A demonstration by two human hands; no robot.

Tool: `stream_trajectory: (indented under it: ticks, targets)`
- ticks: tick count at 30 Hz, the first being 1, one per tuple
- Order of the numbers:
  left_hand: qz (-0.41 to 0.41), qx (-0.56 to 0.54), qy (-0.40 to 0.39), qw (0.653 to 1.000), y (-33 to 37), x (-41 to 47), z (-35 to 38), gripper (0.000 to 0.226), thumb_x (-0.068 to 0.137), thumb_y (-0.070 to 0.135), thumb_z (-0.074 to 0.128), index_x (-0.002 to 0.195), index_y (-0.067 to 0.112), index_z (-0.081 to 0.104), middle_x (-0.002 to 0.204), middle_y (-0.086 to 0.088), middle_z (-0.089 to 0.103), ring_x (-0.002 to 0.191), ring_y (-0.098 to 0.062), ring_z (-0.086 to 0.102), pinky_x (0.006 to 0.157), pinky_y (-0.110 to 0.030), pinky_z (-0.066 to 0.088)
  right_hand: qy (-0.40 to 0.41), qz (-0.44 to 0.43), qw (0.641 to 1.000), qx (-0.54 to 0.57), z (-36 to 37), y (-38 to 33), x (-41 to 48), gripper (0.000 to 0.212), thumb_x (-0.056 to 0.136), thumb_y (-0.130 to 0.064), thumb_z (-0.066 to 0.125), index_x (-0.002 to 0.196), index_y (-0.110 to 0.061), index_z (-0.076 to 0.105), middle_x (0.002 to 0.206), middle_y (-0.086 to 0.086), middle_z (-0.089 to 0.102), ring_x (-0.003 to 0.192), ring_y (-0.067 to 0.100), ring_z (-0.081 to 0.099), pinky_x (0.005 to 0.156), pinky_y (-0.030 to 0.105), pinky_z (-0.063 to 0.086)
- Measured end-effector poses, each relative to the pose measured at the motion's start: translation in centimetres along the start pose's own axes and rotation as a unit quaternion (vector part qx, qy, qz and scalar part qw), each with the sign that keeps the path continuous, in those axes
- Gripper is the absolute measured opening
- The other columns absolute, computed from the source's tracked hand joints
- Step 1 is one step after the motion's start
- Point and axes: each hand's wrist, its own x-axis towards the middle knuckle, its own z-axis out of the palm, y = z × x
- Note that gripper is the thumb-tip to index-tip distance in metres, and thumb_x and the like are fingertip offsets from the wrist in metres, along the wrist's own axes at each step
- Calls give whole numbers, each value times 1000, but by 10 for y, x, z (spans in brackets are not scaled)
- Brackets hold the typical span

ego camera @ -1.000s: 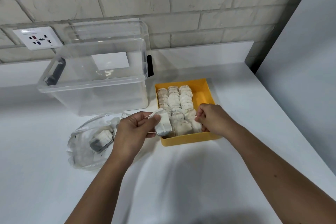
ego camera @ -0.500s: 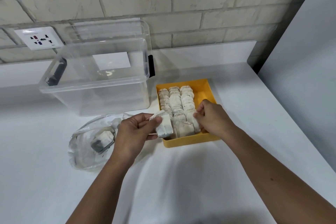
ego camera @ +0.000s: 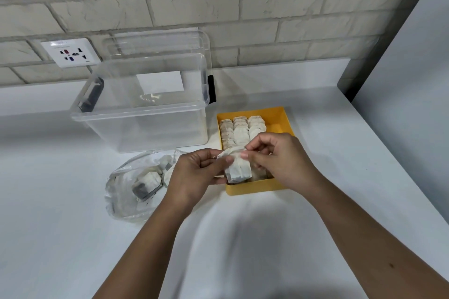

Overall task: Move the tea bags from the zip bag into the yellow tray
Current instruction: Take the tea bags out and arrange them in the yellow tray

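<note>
Both hands meet over the near left corner of the yellow tray (ego camera: 255, 188), sharing one tea bag (ego camera: 239, 170). The left hand (ego camera: 194, 175) pinches the bag's upper left edge between thumb and fingers. The right hand (ego camera: 279, 160) nips the top edge from the tray's side, its other fingers curled in. The bag hangs upright and its lower end overlaps the tray's near wall; I can't tell whether it touches.

Inside the tray, rows of tea bags (ego camera: 240, 128) pack the left and middle, while a strip of yellow floor shows along its right wall. Left of the tray lies the zip bag (ego camera: 126, 192), crumpled, with a few tea bags (ego camera: 149, 181) inside. A clear lidded box (ego camera: 145, 116) stands off the tray's far left corner, just beside it. On the tray's near side the white countertop (ego camera: 243, 238) spreads broad beneath both forearms. To the tray's right the counter runs to its edge against a grey panel (ego camera: 413, 80).
</note>
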Motion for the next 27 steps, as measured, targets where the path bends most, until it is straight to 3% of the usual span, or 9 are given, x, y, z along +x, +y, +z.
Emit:
stream_trajectory:
  ticks: [3, 6, 9, 13, 20, 27]
  targets:
    - [-1, 1, 9, 1000, 0, 0, -2, 15, 87, 10, 71, 100, 2, 73, 88, -10, 78, 80, -21, 76, 65, -25, 59, 0, 6, 1000, 4, -5, -1, 0, 9, 80, -19, 79, 78, -16, 70, 64, 1, 69, 56, 12, 65, 62, 29, 59]
    - [1, 8, 16, 1000, -1, 0, -4, 15, 88, 11, 71, 100, 3, 74, 89, -10, 78, 85, -25, 75, 73, -33, 62, 33, -1, 999, -17, -24, -1, 6, 8, 85, -13, 74, 85, -9, 67, 70, 8, 69, 55, 10, 67, 60, 26, 59]
    - [4, 7, 20, 1000, -3, 1, -6, 15, 88, 11, 71, 100, 3, 74, 91, -11, 78, 87, -28, 75, 79, -38, 62, 55, -8, 989, -138, -48, 8, 15, 8, 87, -17, 72, 84, -12, 66, 69, 2, 69, 60, 13, 67, 65, 28, 58]
    - [-1, 2, 23, 1000, -6, 2, -6, 14, 89, 11, 70, 99, 3, 73, 91, -11, 78, 88, -28, 75, 80, -39, 62, -54, 56, 965, -251, -53, 26, 16, 9, 87, -18, 71, 81, -15, 65, 64, -2, 68, 59, 11, 67, 71, 34, 58]
    - [0, 12, 21, 1000, -7, 4, -4, 12, 89, 11, 70, 98, 4, 74, 90, -10, 78, 87, -28, 75, 83, -42, 61, -98, 143, 950, -260, -30, 49, 25, 12, 91, -13, 64, 83, -19, 59, 71, -3, 65, 63, 15, 70, 72, 30, 57]
    - [-8, 6, 25, 1000, -9, 6, -6, 12, 89, 10, 70, 98, 3, 74, 90, -11, 78, 86, -27, 76, 80, -39, 62, -89, 175, 948, -251, -21, 45, 33, 6, 96, -15, 58, 94, -9, 60, 84, 13, 72, 72, 25, 73, 82, 37, 59]
